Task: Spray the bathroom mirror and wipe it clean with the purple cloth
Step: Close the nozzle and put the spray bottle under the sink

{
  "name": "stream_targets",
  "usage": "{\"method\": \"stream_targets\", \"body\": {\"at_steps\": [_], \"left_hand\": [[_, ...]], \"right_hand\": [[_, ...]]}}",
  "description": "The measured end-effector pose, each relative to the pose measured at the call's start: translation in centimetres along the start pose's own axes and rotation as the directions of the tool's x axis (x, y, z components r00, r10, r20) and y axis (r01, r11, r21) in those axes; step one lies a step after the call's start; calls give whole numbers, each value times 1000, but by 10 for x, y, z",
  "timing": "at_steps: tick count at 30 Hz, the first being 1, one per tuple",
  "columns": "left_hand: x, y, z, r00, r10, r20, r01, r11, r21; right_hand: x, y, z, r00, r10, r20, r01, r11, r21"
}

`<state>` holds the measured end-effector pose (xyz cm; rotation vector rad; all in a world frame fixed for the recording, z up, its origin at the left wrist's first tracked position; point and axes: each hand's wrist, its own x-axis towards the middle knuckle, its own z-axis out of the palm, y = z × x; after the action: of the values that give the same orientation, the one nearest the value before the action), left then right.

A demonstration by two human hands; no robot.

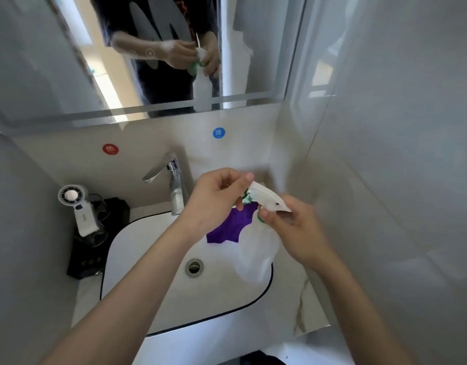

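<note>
Translucent white plastic spray bottle [254, 255] is gripped at its neck by right hand [295, 227] over the white sink [137, 248]. Its white-and-green trigger head [264, 197] is pinched by left hand [216, 201] fingers [243, 184]. Crumpled purple cloth [233, 227] lies below both hands, ungripped.

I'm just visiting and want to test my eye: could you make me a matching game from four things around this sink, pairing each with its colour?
Things:
1. cloth
2. spray bottle
3. sticker above the tap, left
4. sticker above the tap, right

Colours:
A. blue
B. translucent white
C. purple
D. red

Pairs: 1-C, 2-B, 3-D, 4-A
</note>
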<state>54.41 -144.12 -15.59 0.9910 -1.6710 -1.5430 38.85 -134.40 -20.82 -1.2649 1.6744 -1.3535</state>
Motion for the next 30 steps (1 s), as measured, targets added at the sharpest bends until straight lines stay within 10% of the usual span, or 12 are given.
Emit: {"method": "stream_targets", "body": {"at_steps": [6,30], "left_hand": [[-36,-3,-31,995,-68,-75,53,982,-179],[-92,-64,-91,927,-229,-297,166,960,-224]], "right_hand": [[-20,-16,46,986,163,37,-163,887,432],[-56,-14,157,988,154,27,-155,937,314]]}}
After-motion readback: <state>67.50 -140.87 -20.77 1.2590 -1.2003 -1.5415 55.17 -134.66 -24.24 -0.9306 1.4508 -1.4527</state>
